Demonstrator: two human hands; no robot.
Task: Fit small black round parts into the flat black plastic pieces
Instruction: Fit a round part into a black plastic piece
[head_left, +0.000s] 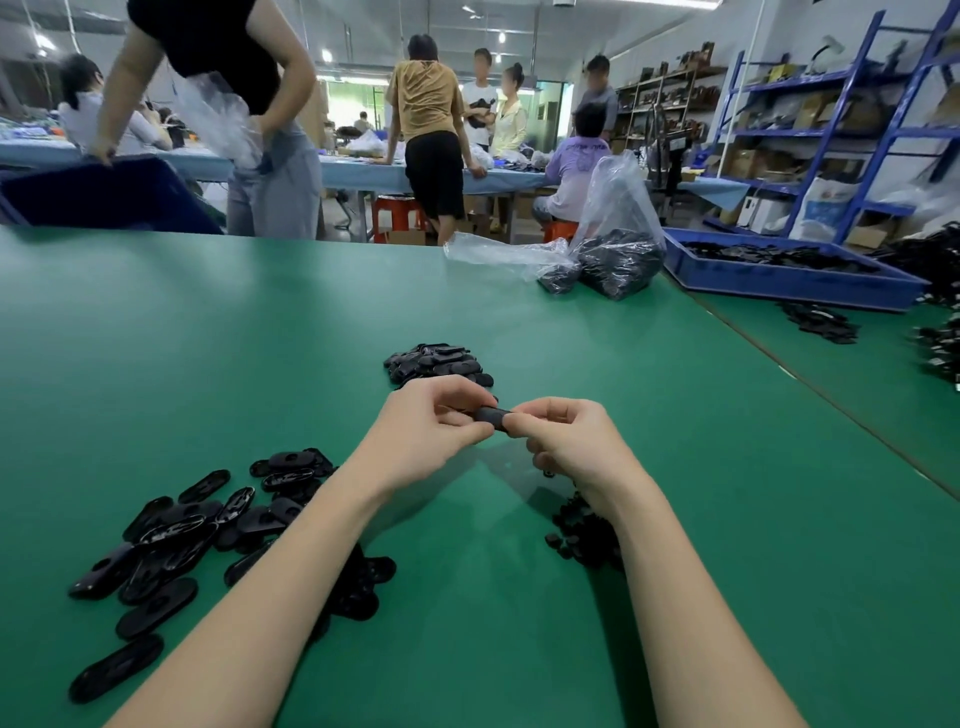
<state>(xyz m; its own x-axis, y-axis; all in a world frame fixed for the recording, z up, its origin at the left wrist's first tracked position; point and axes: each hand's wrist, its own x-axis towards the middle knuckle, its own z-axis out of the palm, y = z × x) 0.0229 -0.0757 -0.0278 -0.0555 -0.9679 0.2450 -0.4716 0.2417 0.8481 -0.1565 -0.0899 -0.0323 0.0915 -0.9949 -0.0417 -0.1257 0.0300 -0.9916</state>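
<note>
Both hands meet above the green table (208, 364), holding one flat black plastic piece (492, 417) between them. My left hand (431, 431) pinches its left end with curled fingers. My right hand (563, 441) pinches the right end. Whether a round part sits in the piece is hidden by the fingers. A loose pile of flat black pieces (171, 540) lies at the left under my left forearm. Small black round parts (584, 530) lie heaped beside my right wrist. Another heap of black pieces (439, 361) sits just beyond the hands.
Clear plastic bags of black parts (618, 260) stand at the table's far edge. A blue tray (789, 278) with black pieces sits at the back right, with more pieces (821, 322) near it. A dark blue bin (104, 192) is at the far left. Several people stand behind.
</note>
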